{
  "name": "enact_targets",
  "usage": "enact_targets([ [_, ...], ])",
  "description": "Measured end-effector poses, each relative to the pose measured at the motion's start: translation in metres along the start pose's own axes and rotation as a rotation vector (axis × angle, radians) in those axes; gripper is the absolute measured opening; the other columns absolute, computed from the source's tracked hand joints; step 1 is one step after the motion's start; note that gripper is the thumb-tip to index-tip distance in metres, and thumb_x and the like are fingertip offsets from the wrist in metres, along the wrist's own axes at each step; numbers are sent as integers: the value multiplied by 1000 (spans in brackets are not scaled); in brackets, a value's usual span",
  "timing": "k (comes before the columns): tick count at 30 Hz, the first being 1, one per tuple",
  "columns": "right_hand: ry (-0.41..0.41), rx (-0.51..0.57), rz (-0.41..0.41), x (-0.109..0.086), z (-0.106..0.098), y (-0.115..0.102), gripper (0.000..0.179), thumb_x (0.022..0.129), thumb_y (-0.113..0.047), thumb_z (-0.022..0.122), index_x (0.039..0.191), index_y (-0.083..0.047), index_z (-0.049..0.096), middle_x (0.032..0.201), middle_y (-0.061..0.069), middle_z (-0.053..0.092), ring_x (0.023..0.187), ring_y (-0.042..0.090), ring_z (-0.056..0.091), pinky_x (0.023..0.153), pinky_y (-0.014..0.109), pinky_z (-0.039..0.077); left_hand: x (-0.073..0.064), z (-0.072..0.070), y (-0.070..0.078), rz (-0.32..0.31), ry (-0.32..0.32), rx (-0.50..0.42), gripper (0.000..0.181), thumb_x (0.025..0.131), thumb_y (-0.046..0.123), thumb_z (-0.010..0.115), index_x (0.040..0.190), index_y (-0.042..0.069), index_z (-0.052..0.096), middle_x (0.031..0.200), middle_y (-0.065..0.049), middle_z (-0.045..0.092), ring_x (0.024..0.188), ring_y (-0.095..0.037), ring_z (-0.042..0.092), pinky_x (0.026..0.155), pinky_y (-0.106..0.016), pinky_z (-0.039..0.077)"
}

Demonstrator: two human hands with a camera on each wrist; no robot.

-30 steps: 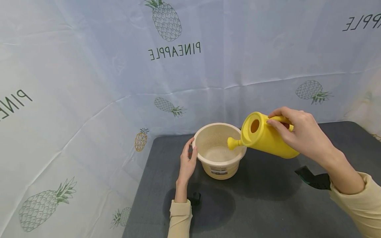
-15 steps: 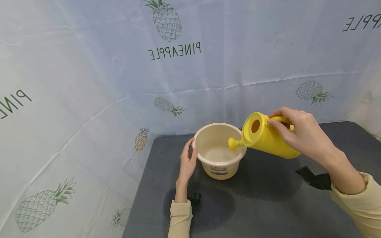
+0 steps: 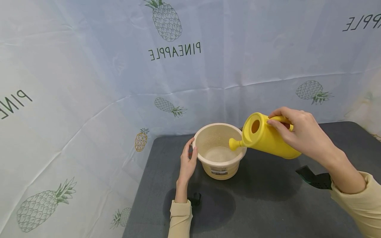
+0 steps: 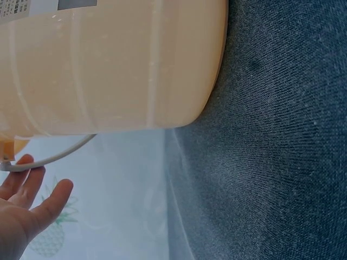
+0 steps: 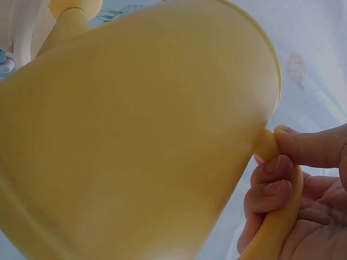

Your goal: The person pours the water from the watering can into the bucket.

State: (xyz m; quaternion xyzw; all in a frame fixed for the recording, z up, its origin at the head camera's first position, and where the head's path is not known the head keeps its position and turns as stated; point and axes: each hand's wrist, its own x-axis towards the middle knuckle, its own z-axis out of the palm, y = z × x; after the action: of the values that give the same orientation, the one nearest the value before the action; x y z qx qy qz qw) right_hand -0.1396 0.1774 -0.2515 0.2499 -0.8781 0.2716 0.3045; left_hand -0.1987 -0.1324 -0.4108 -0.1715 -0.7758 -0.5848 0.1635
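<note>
A cream plastic bucket [image 3: 218,170] stands upright on the dark table. My left hand [image 3: 187,162] rests at its left rim. In the left wrist view, the fingers of my left hand [image 4: 32,200] are fairly straight, and some touch the bucket's thin pale handle [image 4: 59,156]. My right hand [image 3: 303,132] grips the handle of a yellow watering can [image 3: 269,142], fingers curled round the handle [image 5: 276,216] in the right wrist view. The can is tilted leftward in the air, its spout head [image 3: 234,144] over the bucket's right part. No water stream can be made out.
The dark cloth-covered table [image 3: 259,211] extends in front and to the right. Close behind it hangs a pale curtain [image 3: 253,49] with pineapple prints, which also runs along the left side. Black straps [image 3: 315,178] sit at both wrists.
The watering can has shifted very slightly to the right, its tilt about the same. The left hand and the bucket have stayed in place.
</note>
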Motion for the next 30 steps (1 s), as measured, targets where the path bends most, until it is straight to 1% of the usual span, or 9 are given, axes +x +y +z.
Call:
enact_targets([
  [8,-9,-1,-1,1,0,0,19,76,5,72,92,-3,63,69,-4,51,59,6,38,54,18,30,0,1,-1,7,5,-1,41,99,12,45,137,-3,40,139,-18,41,128,-30,36,92,-51,39],
  [15,-18,-3,7,2,-1,-1,19,76,4,72,92,-3,63,70,-4,52,59,6,38,55,18,30,1,1,-2,21,14,-7,41,99,10,45,137,-4,40,138,-20,41,127,-32,37,91,-53,38],
  [22,-24,-1,12,2,-1,-1,19,76,4,72,92,-4,63,70,-4,53,59,6,39,55,18,30,1,1,-1,7,5,0,41,99,11,45,137,-3,40,138,-19,41,128,-31,37,92,-51,39],
  [30,-30,-5,16,1,-1,0,20,76,4,72,92,-4,63,71,-3,54,60,7,39,55,17,31,0,0,0,-3,1,-2,42,99,12,45,137,-3,40,139,-18,41,128,-30,36,93,-51,38],
])
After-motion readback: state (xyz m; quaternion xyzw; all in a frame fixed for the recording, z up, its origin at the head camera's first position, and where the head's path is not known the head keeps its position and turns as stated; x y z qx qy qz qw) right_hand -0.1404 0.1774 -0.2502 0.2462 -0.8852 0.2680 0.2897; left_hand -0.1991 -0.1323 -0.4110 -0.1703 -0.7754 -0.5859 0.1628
